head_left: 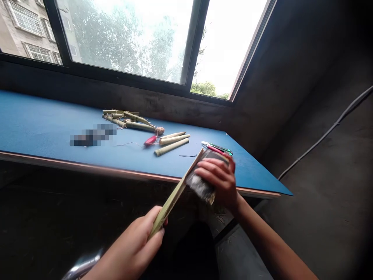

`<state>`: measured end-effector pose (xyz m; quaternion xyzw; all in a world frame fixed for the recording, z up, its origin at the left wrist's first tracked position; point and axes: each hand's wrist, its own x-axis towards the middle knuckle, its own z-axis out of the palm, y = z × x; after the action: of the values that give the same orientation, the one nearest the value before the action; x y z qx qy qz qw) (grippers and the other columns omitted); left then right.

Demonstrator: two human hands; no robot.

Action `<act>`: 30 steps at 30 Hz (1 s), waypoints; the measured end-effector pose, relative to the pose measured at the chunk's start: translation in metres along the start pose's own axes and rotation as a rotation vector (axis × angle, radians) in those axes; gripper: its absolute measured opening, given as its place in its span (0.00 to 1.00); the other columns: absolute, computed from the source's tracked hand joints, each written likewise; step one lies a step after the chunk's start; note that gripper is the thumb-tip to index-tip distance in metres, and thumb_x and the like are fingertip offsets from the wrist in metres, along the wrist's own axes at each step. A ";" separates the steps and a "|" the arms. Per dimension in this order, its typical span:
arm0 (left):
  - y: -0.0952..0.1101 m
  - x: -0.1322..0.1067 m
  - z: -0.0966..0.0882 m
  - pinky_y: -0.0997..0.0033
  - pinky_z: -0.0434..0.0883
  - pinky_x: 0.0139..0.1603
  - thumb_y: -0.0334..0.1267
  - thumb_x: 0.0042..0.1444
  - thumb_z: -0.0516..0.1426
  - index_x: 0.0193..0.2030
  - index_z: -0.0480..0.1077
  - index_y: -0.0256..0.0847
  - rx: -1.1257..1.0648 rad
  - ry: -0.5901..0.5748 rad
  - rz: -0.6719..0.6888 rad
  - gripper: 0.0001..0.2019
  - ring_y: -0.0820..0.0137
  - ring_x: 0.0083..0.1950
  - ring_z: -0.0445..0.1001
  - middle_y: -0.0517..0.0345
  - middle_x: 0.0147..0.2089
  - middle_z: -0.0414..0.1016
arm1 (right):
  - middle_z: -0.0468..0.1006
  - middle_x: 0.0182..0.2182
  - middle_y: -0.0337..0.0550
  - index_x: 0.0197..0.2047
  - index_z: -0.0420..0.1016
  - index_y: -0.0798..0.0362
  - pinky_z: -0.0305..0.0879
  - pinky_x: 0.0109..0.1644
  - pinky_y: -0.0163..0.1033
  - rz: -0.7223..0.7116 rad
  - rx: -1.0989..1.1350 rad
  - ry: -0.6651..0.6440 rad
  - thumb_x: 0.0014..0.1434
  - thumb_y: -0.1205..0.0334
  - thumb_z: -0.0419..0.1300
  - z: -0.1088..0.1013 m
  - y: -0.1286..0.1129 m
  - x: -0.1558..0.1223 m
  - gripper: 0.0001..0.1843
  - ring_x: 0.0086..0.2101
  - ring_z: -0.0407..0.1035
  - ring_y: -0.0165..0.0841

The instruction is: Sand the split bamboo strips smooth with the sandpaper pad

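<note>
- Green bamboo strip points to one o'clock, the left hand closed around it.
- The right hand curls around a dark block, at the left's two o'clock, beside the strip's upper end.

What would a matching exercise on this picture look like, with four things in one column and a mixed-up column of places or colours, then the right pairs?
Things:
1. Green strip
2. Dark block
3. Red oval thing
4. Tabletop

Places or colours:
a. Blue
b. Gripped in the right hand
c. Beside the short cut stalks
d. Gripped in the left hand

Right pairs: 1-d, 2-b, 3-c, 4-a.
</note>
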<state>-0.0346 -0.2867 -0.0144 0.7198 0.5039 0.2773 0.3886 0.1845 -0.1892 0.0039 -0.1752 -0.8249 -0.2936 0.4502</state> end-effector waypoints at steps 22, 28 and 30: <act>0.005 0.001 -0.002 0.79 0.67 0.35 0.40 0.57 0.49 0.35 0.67 0.43 -0.044 0.035 0.029 0.07 0.69 0.33 0.69 0.58 0.32 0.73 | 0.78 0.39 0.35 0.38 0.74 0.47 0.54 0.56 0.41 -0.061 0.064 -0.003 0.65 0.65 0.48 0.000 -0.005 0.002 0.13 0.46 0.68 0.29; -0.002 -0.001 0.004 0.81 0.67 0.31 0.39 0.53 0.51 0.35 0.69 0.44 -0.017 0.103 0.042 0.07 0.69 0.29 0.68 0.60 0.28 0.72 | 0.78 0.39 0.35 0.38 0.74 0.48 0.53 0.57 0.42 -0.053 0.076 0.021 0.64 0.67 0.50 0.008 -0.003 -0.006 0.12 0.47 0.68 0.29; -0.004 0.000 0.004 0.81 0.67 0.32 0.39 0.52 0.51 0.34 0.70 0.45 -0.005 0.088 0.037 0.07 0.70 0.29 0.69 0.61 0.29 0.73 | 0.78 0.38 0.35 0.38 0.74 0.48 0.53 0.57 0.42 -0.069 0.063 0.028 0.64 0.67 0.49 0.009 -0.003 -0.006 0.13 0.46 0.69 0.29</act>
<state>-0.0337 -0.2873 -0.0195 0.7151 0.5065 0.3170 0.3627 0.1804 -0.1860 -0.0056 -0.1283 -0.8328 -0.2854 0.4567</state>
